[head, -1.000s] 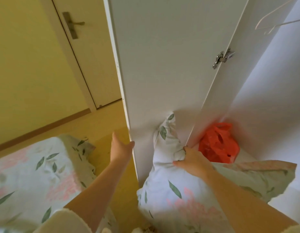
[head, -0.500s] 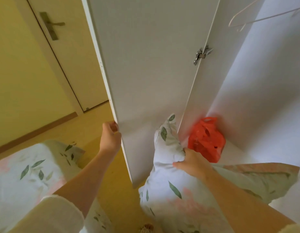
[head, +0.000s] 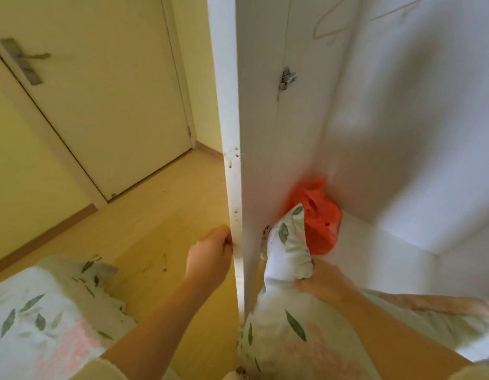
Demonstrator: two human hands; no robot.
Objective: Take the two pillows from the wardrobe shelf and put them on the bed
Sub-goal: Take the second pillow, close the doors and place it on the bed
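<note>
Left hand [head: 210, 259] reached up from lower centre of the frame, forearm bare, a cream sleeve cuff [head: 106, 368] at the bottom edge; fingers curled shut around the front edge of the white wardrobe door [head: 233, 187], which stood edge-on as a narrow vertical strip through the middle of the frame. Door edge smooth, painted, with small brown specks. Right hand [head: 320, 283] lay right of centre, arm coming from the lower right; fingers closed, bunching the fabric of a pillow [head: 290, 325], with one gathered corner poking up above the grip. Pillow soft, rumpled, white cotton-like cover printed with green leaves and pale pink blooms; it sat at lower centre-right, at the open wardrobe's front, below the hand. Behind it, an orange plastic bag [head: 320, 226], crinkled and glossy, rested in the corner of the white wardrobe interior. Metal hinge [head: 286, 79] at upper centre. Lower left: bed [head: 32, 311] in matching leaf print. Room door [head: 106, 91] at upper left, cream, with a lever handle; yellowish wood floor [head: 169, 215].
</note>
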